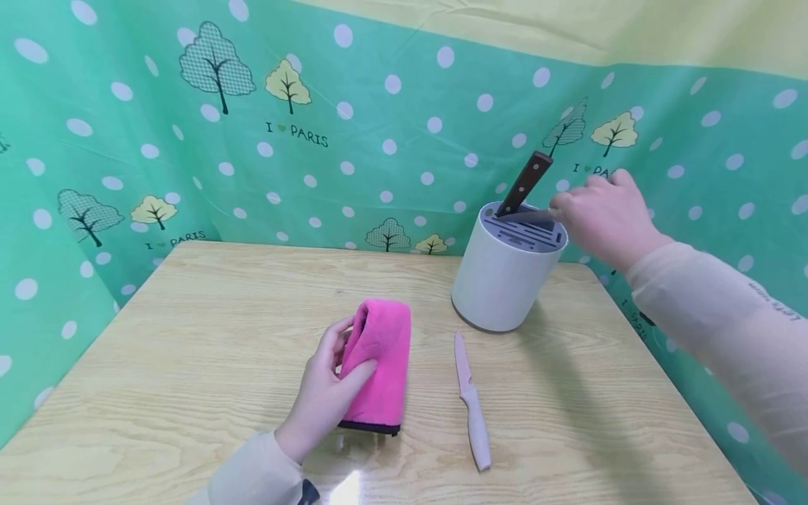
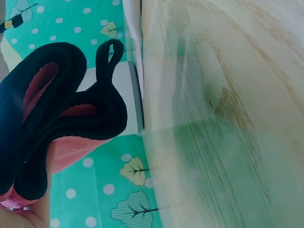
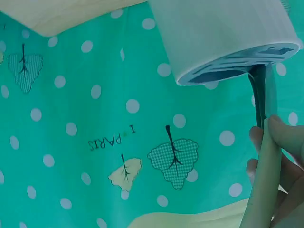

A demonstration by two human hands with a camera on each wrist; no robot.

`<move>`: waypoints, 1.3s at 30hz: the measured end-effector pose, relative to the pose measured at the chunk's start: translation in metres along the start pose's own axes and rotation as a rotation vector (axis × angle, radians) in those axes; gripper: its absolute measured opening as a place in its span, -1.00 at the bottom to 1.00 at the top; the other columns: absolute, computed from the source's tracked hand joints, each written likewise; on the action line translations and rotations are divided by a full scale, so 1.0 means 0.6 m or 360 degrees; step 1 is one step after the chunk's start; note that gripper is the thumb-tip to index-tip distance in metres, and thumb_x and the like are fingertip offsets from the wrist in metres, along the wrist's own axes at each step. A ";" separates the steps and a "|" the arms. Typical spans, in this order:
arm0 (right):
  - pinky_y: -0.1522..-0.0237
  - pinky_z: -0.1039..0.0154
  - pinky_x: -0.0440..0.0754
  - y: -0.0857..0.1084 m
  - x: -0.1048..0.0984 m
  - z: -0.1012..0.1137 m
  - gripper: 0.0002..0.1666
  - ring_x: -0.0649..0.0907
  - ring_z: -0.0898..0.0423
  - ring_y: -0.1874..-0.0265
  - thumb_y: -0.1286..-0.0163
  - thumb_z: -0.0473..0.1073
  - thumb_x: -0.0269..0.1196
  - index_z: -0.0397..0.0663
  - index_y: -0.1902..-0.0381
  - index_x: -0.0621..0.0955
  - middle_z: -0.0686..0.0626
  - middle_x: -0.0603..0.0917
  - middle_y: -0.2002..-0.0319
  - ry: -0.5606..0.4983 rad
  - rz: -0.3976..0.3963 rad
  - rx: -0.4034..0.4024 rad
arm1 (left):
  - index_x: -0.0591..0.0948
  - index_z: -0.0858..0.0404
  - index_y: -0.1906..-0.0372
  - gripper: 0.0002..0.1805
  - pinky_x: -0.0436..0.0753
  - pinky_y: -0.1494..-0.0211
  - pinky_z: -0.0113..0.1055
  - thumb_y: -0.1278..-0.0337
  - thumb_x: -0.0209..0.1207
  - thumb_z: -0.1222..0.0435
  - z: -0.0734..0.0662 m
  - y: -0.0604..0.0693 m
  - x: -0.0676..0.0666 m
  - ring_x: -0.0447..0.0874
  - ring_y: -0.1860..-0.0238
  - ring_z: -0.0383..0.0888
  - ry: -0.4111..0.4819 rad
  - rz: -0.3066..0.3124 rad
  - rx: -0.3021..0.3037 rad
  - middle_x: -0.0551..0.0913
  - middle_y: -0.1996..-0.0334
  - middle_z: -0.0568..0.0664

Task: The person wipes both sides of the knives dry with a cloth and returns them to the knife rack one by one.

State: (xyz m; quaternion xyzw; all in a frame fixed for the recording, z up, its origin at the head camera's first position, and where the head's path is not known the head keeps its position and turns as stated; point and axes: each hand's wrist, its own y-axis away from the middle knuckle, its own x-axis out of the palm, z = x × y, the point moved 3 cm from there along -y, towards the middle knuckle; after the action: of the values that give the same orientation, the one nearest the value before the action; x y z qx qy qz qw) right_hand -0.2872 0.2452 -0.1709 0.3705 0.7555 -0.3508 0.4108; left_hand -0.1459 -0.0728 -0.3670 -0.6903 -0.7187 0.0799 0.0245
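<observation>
My left hand [image 1: 328, 386] grips a folded pink towel [image 1: 385, 358] with black edging, its thumb across the front. In the left wrist view the towel's black-edged folds [image 2: 71, 114] and a small loop show close up. My right hand [image 1: 606, 214] holds a knife [image 3: 266, 175] by its pale handle, at the top of a white round knife block [image 1: 505, 280]. That knife's blade [image 1: 529, 216] points at the slotted top; whether its tip is inside a slot I cannot tell. A dark-handled knife [image 1: 525, 182] stands in the block beside it.
A second pale-handled knife [image 1: 473, 414] lies on the wooden table [image 1: 252, 301], between the towel and the table's right side. The block stands near the back right corner. Behind the table hangs a green dotted curtain [image 1: 379, 175] with printed trees.
</observation>
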 end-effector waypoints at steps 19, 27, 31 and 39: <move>0.04 -0.32 0.38 -0.083 0.008 0.059 -0.68 0.44 -0.22 0.11 -0.35 -0.35 0.24 0.07 0.00 0.70 -0.20 0.65 0.08 0.0421 0.0258 -0.0090 | 0.36 0.15 -0.34 -0.36 0.76 0.27 -0.28 -0.16 0.25 0.48 0.004 0.003 -0.002 0.68 0.12 -0.02 0.0004 0.0010 -0.0017 0.62 -0.14 0.20; 0.02 -0.15 0.41 -0.101 0.037 0.077 -0.78 0.49 -0.19 0.15 -0.31 -0.31 0.31 -0.02 0.10 0.72 -0.21 0.67 0.13 0.0446 0.0241 -0.0144 | 0.36 0.14 -0.34 -0.36 0.76 0.28 -0.27 -0.16 0.25 0.49 0.005 0.004 0.000 0.69 0.13 0.00 0.0011 0.0014 -0.0032 0.62 -0.13 0.20; 0.03 -0.12 0.39 -0.108 0.049 0.082 -0.72 0.49 -0.18 0.14 -0.21 -0.28 0.42 -0.06 0.09 0.72 -0.22 0.68 0.10 0.0394 0.0275 -0.0129 | 0.36 0.14 -0.34 -0.35 0.76 0.28 -0.27 -0.15 0.25 0.49 0.007 0.005 0.000 0.69 0.12 0.00 0.0006 0.0015 -0.0034 0.62 -0.13 0.19; 0.06 -0.08 0.41 -0.112 0.058 0.085 -0.58 0.48 -0.17 0.14 -0.07 -0.22 0.54 -0.07 0.07 0.72 -0.22 0.65 0.11 0.0376 0.0259 -0.0098 | 0.36 0.13 -0.35 -0.34 0.77 0.28 -0.26 -0.16 0.26 0.48 0.010 0.008 -0.001 0.70 0.12 0.02 0.0015 0.0020 -0.0058 0.62 -0.14 0.20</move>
State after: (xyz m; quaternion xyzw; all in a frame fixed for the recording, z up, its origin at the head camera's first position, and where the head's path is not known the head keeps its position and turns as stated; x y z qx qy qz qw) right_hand -0.3392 0.1798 -0.2078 0.4566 0.7765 -0.2470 0.3572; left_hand -0.1422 -0.0736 -0.3733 -0.6955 -0.7155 0.0635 0.0148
